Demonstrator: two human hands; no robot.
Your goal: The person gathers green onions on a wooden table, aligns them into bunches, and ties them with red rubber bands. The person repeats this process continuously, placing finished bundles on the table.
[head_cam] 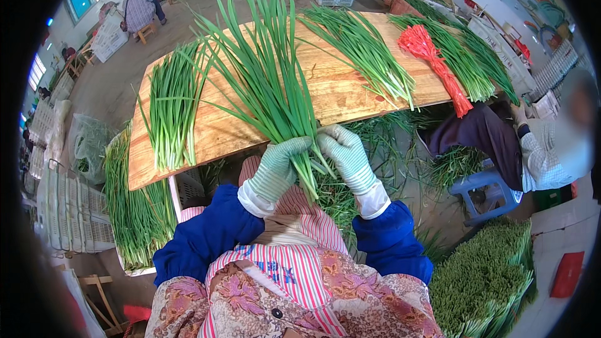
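Observation:
My left hand point(281, 162), in a green-striped glove, is closed around the pale lower stems of a bunch of garlic chives point(274, 89). The long green leaves fan out above the wooden board. My right hand point(346, 156), gloved alike, is beside the bunch with thumb and fingers pinched together at a few stems on its right edge; its fingertips partly hide what they pinch. On the wooden board point(225, 124) lie a chive pile point(173, 108) to the left and another chive pile point(364, 51) right of the bunch.
A bundle of red ties point(436, 65) lies near more chives point(453, 56) at the right. A co-worker point(549, 136) sits there by a blue stool point(488, 195). Loose chives point(380, 145) litter the floor. A chive-filled crate point(141, 206) stands left, stacked chives point(479, 277) lower right.

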